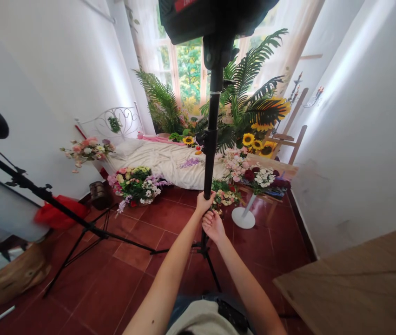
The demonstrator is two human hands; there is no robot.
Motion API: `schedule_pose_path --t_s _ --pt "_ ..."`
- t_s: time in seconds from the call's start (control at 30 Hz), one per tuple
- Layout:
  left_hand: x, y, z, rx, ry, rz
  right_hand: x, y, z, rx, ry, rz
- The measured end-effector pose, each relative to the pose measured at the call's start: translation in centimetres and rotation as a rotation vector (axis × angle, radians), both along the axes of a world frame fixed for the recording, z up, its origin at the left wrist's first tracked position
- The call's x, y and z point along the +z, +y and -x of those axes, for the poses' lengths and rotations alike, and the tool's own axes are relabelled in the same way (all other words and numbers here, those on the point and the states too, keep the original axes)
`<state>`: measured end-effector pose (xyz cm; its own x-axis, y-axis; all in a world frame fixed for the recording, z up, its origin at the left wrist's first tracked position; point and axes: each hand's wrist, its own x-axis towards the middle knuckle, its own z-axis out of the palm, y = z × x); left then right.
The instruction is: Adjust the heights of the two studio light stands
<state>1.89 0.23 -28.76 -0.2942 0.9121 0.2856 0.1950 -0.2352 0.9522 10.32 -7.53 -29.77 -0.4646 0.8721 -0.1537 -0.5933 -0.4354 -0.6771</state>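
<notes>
Directly in front of me a black light stand [211,139] rises upright, carrying a dark lamp head [219,18] that is cut off by the top edge. My left hand [205,203] is wrapped around its pole. Just below, my right hand [214,225] is closed with curled fingers against the lower pole; whatever part they pinch there is hidden by the fingers. The stand's legs spread on the floor near my body.
Beyond lies a bed [170,163] with cream cloth, ringed by flower bunches [133,184]. A second stand [75,218] spreads its legs at left. At right are a white round-based table [243,217], a wooden easel [293,121] and a brown board [354,279].
</notes>
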Motion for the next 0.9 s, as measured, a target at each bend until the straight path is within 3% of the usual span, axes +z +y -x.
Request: schedule_pose_path --t_s 0.1,0.23,0.33,0.43,0.53,0.67,0.9 --pt "-0.1 0.0 0.1 -0.008 0.006 -0.002 -0.2 0.3 -1.5 0.055 -0.437 -0.136" --pt "0.2 -0.1 0.2 -0.038 -0.012 -0.003 0.9 0.5 -3.9 -0.136 -1.176 -0.586" --pt "0.3 -0.1 0.6 -0.115 0.005 0.009 2.5 0.8 -4.7 -0.040 -1.504 -0.898" --pt "0.1 0.2 1.0 -0.174 0.017 0.034 3.9 1.4 -4.5 0.083 -1.723 -1.063" --pt "-0.1 0.4 1.2 -0.166 0.025 0.052 4.5 1.9 -3.9 0.113 -1.827 -1.148" --pt "-0.1 0.3 1.1 -0.155 0.030 0.038 3.6 2.4 -3.4 0.048 -1.863 -1.183" --pt "0.2 0.1 1.1 -0.109 0.051 0.042 0.0 3.2 -3.0 -0.154 -1.556 -1.173"
